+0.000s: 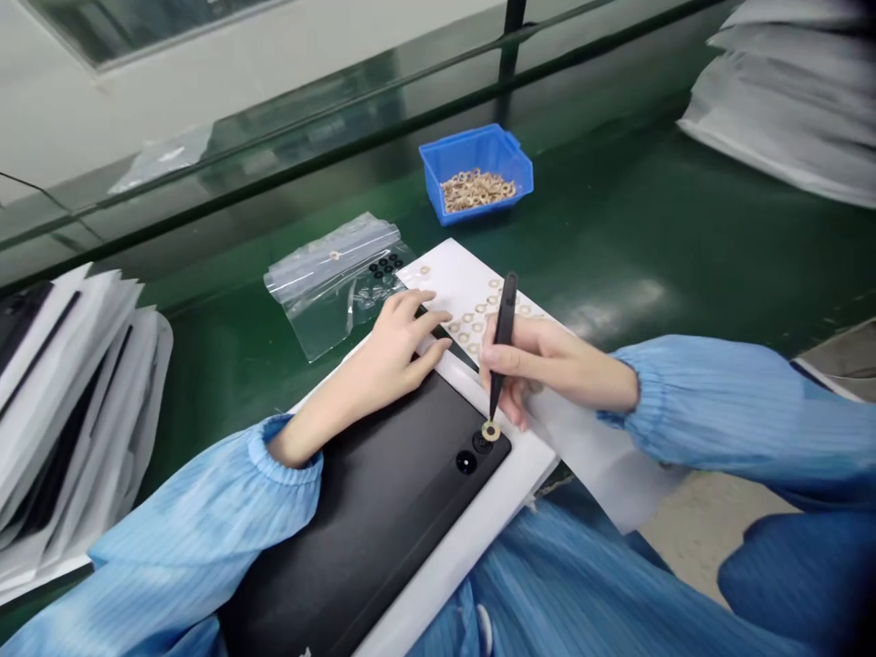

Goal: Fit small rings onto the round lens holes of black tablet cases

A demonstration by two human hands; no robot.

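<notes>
A black tablet (370, 493) lies back side up on a white padded sheet (452, 547), with a round lens (466, 462) and a ringed lens recess (483, 443) at its near right corner. My right hand (540, 360) is closed round black tweezers (505, 319), held nearly upright. At their tip, a small gold ring (491, 431) sits over or just beside the recess; whether it touches cannot be made out. My left hand (401, 347) rests across the tablet's far edge, fingers stretched out and holding nothing. Past it, a white paper sheet (448, 260) carries several more gold rings (468, 318).
A blue bin (444, 205) of gold rings stands at the back. Near it lies a clear zip bag (321, 310) with several small black rings (385, 265). Wrapped flat items are stacked at left (88, 392) and white packages (787, 100) at right on the green table (616, 228).
</notes>
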